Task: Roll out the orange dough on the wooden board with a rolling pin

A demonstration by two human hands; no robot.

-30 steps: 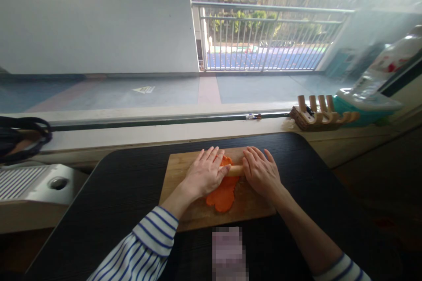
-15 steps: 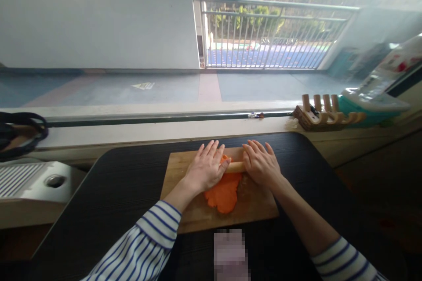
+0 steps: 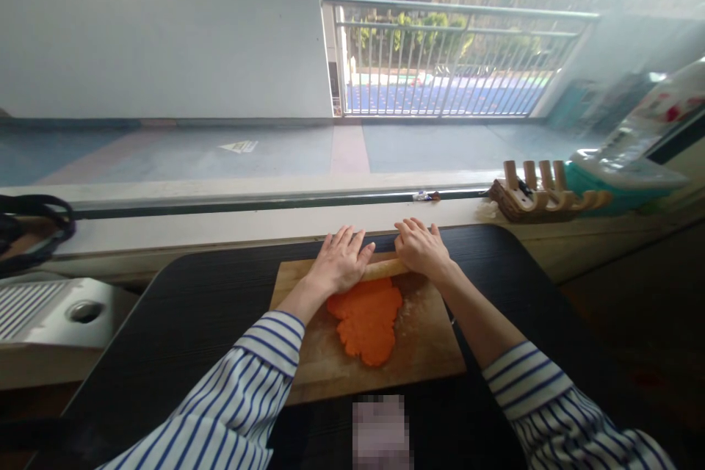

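A flat sheet of orange dough [image 3: 366, 318] lies on a wooden cutting board [image 3: 427, 341] on a black table [image 3: 198, 316]. Across the board's far edge lies a wooden rolling pin [image 3: 382, 269], just beyond the dough. My left hand [image 3: 341, 261] rests palm down on the pin's left end, fingers stretched out. On the pin's right end lies my right hand [image 3: 420, 247], also flat with fingers extended. Both arms wear blue-and-white striped sleeves.
A window sill [image 3: 220, 224] runs behind the table, with a balcony and railing outside. On the sill at the right stand a wooden rack [image 3: 543, 191] and a teal container [image 3: 617, 180]. A white appliance [image 3: 52, 308] sits at the left.
Both hands have pushed the rolling pin away from me, from the middle of the dough to the board's far edge. The whole dough sheet now shows.
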